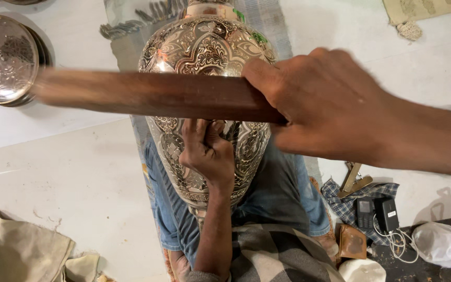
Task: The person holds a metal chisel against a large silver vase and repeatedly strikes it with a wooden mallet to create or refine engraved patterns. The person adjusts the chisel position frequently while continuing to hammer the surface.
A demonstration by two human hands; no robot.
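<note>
A large engraved metal vase (207,57) lies tilted across the person's lap, its neck pointing toward 12 o'clock — its silvery, gold-tinged surface is covered in dense floral and scroll relief and shines brightly. A long dark wooden stick (152,94) crosses above its upper body, running from 9 to 3 o'clock — smooth, reddish-brown, blurred at its 9 o'clock end.
</note>
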